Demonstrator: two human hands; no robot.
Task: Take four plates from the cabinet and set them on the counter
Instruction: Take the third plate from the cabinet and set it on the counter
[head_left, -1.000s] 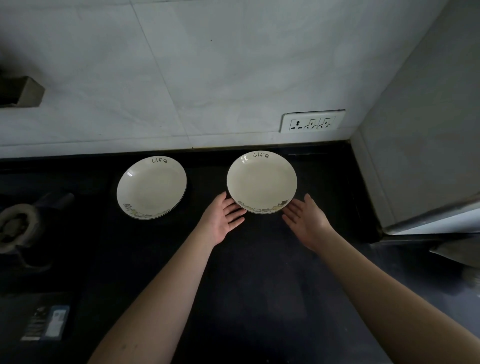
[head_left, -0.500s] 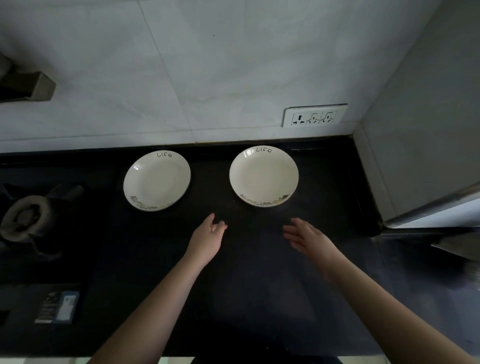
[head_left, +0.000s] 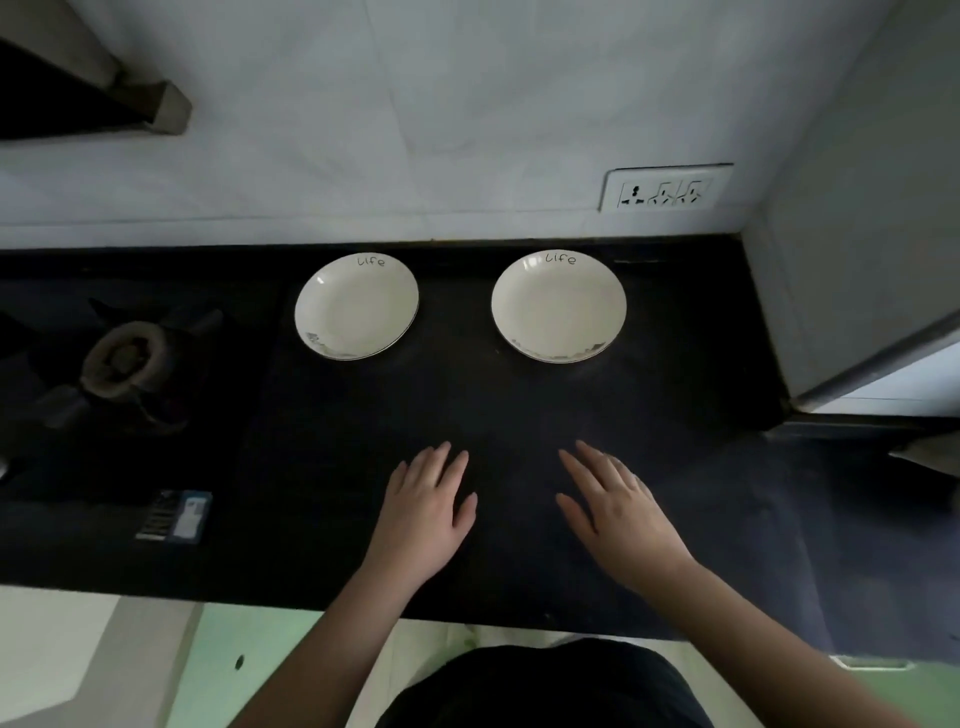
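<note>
Two cream plates marked "Life" lie flat side by side at the back of the black counter (head_left: 467, 405): the left plate (head_left: 356, 307) and the right plate (head_left: 559, 307). My left hand (head_left: 428, 512) hovers palm down over the counter's middle with straight fingers, holding nothing. My right hand (head_left: 618, 514) is beside it, also flat and empty. Both hands are well short of the plates and touch neither. No cabinet shelf with plates shows.
A gas stove burner (head_left: 122, 358) sits at the left with a small dark packet (head_left: 174, 517) in front of it. A wall socket (head_left: 667, 188) is behind the right plate. A grey cabinet side (head_left: 872, 249) bounds the counter on the right.
Both hands have drawn back from the right plate's near rim toward the counter's front edge. The plates stay in place. The view has pulled back and tilted down.
</note>
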